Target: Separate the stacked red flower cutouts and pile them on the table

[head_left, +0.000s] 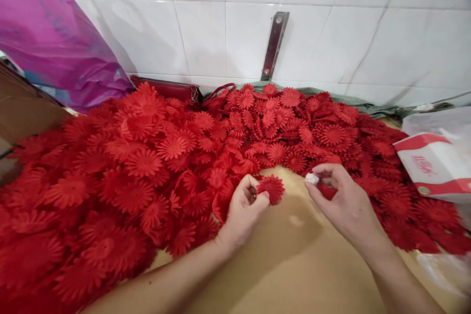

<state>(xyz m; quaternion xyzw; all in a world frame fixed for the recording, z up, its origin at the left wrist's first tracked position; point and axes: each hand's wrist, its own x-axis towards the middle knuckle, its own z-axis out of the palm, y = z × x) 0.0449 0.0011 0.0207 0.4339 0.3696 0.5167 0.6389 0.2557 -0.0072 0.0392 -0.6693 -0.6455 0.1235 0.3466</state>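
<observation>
My left hand (pixel 245 208) pinches a small red petal disc (pixel 271 189) between thumb and fingers, near the middle of the view. To its right, my right hand (pixel 340 196) holds a small white piece (pixel 312 178) at its thumb and fingertips; what the piece is cannot be made out. The two hands are apart, above the tan tabletop (pixel 294 265). Heaps of red flower-shaped petal pieces (pixel 143 162) lie to the left, behind and to the right of my hands.
A purple plastic bag (pixel 66 44) and a cardboard box (pixel 25 103) are at the left. Along the white tiled wall lies a dark red pouch (pixel 165 89). A metal bracket (pixel 275 46) is on the wall. At the right is a white and red package (pixel 434 164).
</observation>
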